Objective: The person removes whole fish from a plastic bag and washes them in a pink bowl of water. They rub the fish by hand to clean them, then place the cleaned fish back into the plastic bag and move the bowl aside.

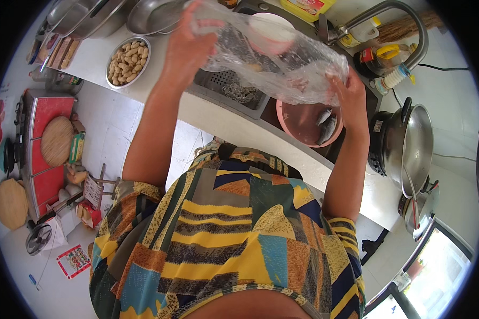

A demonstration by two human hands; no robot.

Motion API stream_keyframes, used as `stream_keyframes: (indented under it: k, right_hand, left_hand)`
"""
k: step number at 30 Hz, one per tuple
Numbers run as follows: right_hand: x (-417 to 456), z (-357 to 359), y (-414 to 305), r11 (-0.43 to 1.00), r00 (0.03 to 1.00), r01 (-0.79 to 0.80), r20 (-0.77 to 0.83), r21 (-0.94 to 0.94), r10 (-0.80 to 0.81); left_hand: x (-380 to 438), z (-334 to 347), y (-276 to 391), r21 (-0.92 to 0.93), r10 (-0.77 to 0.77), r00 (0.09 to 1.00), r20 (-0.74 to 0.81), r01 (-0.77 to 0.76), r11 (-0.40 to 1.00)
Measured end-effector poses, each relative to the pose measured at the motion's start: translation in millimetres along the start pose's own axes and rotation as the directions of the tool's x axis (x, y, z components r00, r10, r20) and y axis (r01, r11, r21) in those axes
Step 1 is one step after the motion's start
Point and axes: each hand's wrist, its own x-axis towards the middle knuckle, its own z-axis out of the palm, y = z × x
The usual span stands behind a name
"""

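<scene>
A clear plastic bag is stretched between my two hands above the sink. My left hand grips one end of it, and my right hand grips the other, lower end. Pinkish bits show through the plastic near the right hand, but I cannot tell whether they lie inside the bag. Just below the right hand stands a pink basin with liquid in it and two fish-like pieces at its right side. Behind the bag, partly veiled by it, is a pink and white basin.
A grey drain basket holds a steel wool scrubber. A bowl of peanuts stands on the left counter near steel pans. The curved faucet rises at the right, beyond which a steel wok stands on a burner.
</scene>
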Motion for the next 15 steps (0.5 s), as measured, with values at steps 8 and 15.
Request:
stream_keyframes:
  k: [8, 15]
  right_hand:
    - [36, 68, -27, 0.964, 0.991, 0.002, 0.129, 0.267, -0.038]
    - [61, 106, 48, 0.96, 0.972, 0.048, 0.235, -0.276, 0.019]
  left_hand:
    - [-12, -44, 3, 0.066, -0.056, 0.99, -0.129, 0.065, 0.996]
    - [-26, -55, -43, 0.43, -0.057, 0.982, -0.182, 0.132, 0.893]
